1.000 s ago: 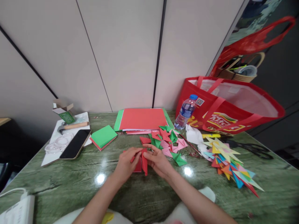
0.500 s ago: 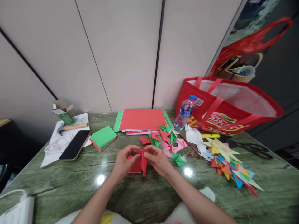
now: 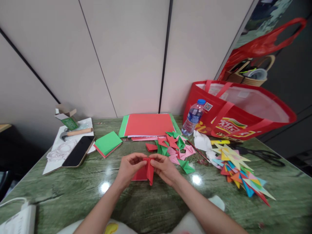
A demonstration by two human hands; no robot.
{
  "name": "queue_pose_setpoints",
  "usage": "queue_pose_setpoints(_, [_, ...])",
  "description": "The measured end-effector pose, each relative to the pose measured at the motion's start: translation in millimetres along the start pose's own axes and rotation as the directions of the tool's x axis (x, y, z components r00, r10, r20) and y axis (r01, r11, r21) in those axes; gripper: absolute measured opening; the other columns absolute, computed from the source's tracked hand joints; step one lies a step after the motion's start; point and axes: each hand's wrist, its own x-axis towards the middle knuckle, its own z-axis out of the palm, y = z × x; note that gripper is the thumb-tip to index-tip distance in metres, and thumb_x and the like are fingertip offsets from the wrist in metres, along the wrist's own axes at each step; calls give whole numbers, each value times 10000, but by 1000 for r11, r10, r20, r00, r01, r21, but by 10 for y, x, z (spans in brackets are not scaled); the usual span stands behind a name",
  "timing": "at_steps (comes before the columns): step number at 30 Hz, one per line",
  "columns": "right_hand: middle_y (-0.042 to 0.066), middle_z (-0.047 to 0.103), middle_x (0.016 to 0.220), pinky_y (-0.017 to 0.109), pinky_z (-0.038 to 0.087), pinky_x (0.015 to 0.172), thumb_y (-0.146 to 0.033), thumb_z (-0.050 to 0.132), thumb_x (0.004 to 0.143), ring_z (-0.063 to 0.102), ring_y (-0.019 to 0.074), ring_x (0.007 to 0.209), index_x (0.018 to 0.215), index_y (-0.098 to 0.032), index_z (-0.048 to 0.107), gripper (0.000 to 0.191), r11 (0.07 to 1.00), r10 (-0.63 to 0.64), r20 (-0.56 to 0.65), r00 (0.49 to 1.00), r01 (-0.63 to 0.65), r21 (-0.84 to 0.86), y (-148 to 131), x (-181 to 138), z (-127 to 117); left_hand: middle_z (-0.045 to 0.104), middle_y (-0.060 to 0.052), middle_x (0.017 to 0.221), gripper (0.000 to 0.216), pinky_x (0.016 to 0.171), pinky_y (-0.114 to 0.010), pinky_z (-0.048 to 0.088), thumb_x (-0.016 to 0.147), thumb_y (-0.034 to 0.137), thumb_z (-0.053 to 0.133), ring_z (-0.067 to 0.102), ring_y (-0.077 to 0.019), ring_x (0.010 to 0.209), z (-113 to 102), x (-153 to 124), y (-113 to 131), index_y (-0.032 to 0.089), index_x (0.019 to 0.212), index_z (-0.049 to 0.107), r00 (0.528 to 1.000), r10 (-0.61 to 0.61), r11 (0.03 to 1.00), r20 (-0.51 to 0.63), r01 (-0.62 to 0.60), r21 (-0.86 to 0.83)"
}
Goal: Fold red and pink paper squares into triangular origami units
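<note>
Red folded piece [image 3: 150, 174] is centre of the counter [image 3: 73, 201], between both hands, narrow end pointing toward the person. Left hand [image 3: 128, 167]: thumb and fingers pinched together on its top edge, no real gap. Right hand [image 3: 165, 166]: same, thumb on the near face, fingers curled behind; far fingertips hidden, can't tell exact contact. Red square paper [image 3: 139, 176] lies just left of the piece, partly under the left hand.

Change: a second ago the right forefinger was stretched out past the top and the left fingers covered more of the paper. Now both pinches meet along the top, piece sits slightly lower in view. Reads as crease work on that top edge, fold probably not finished.

Elsewhere no visible change: pile of folded pieces [image 3: 171, 142] just beyond the right hand, green-topped paper stack [image 3: 108, 142] off left, large red sheets [image 3: 149, 124] against the wall [image 3: 136, 58], multicoloured paper spikes [image 3: 237, 176] well to the right.
</note>
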Motion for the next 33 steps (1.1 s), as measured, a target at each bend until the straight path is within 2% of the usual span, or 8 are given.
queue_pose_setpoints(7, [-23,647,648,194,479,582,-165,766,524,589,81,576,699,-153,642,215,1000,-29,-29,999,29,1,32,14,-14,620,-42,720,97,568,-223,453,696,197,618,554,-132,640,-3,-6,-30,141,760,666,973,228,938,32,-228,261])
queue_pose_setpoints(12, [-28,630,655,201,472,591,-177,767,521,576,85,595,689,-162,639,212,996,-76,-20,997,75,-45,44,14,-7,614,-42,733,72,605,-236,453,718,183,598,569,-140,674,3,-8,-29,152,741,658,955,294,908,45,-293,299])
queue_pose_setpoints(20, [-2,645,699,249,456,634,-220,761,521,560,117,633,728,-180,675,228,970,-178,-31,983,171,-172,31,-5,37,602,-43,735,72,604,-234,455,723,194,592,567,-140,685,17,-18,-27,153,729,651,953,301,914,31,-297,275])
queue_pose_setpoints(26, [-3,628,703,254,423,655,-217,735,558,535,129,678,683,-196,677,139,906,-305,-4,952,290,-308,25,-11,41,600,-42,714,66,603,-238,455,718,195,600,566,-143,677,39,-37,-11,154,701,649,949,313,907,41,-312,283])
queue_pose_setpoints(29, [-11,604,666,250,415,646,-224,723,573,521,130,671,629,-193,657,91,871,-352,6,936,330,-364,8,-4,30,606,-50,723,105,607,-246,462,729,229,591,569,-147,676,39,-33,23,151,714,659,956,279,916,87,-292,275])
queue_pose_setpoints(33, [-24,584,621,241,422,553,-263,713,586,504,115,572,663,-201,641,122,900,-327,-70,943,287,-329,-15,26,-6,600,-69,863,184,694,-287,475,751,276,572,575,-160,755,8,-14,49,167,877,651,953,245,933,177,-281,225])
